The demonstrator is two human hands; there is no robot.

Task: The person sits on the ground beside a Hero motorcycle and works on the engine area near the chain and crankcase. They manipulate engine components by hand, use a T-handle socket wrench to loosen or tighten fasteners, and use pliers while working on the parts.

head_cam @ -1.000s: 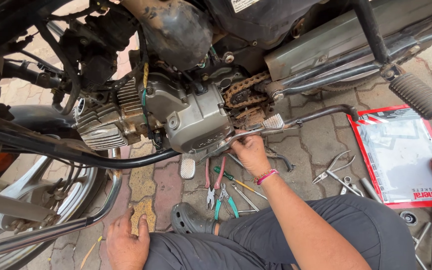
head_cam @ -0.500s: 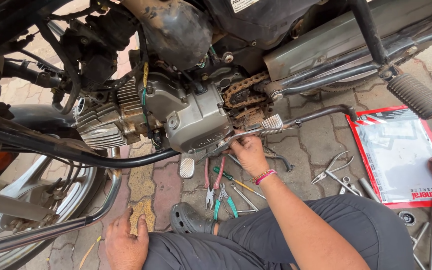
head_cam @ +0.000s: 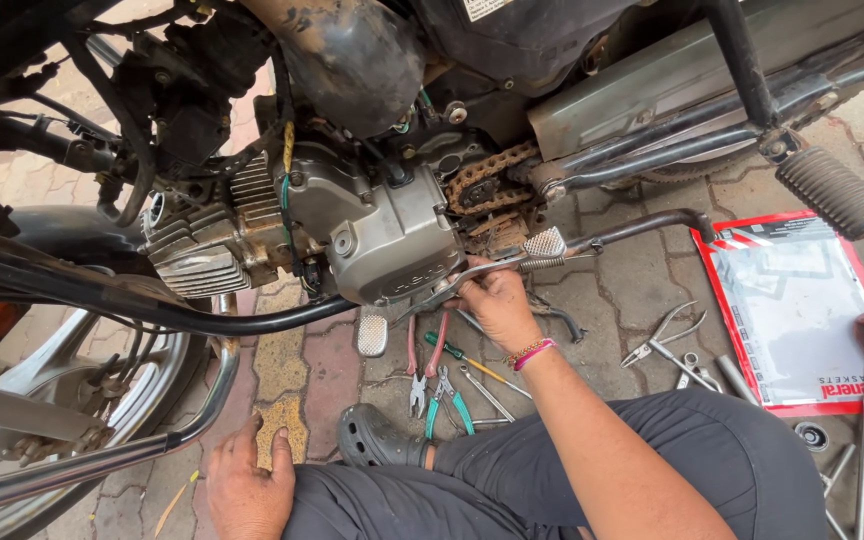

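Motorcycle (head_cam: 432, 120) on paved floor (head_cam: 632, 280), engine side cover (head_cam: 392, 240) facing viewer. Metal lever (head_cam: 482, 272) lies w/ long axis approx. horizontal, running L–R just under the cover, directly ahead of right hand (head_cam: 497, 305), which is closed around its mid-section. Left hand (head_cam: 247, 490) well apart, lower left, open, palm resting on own knee; right is nearer. Pliers (head_cam: 442, 395) and screwdriver (head_cam: 472, 365) on floor below right wrist.

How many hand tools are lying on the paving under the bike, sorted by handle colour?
Pink-handled pliers: 1
Green-handled pliers: 1
Green-handled screwdriver: 1
Bare metal pliers: 1
Total: 4 clearly visible; other small metal pieces lie nearby, too small to tell.
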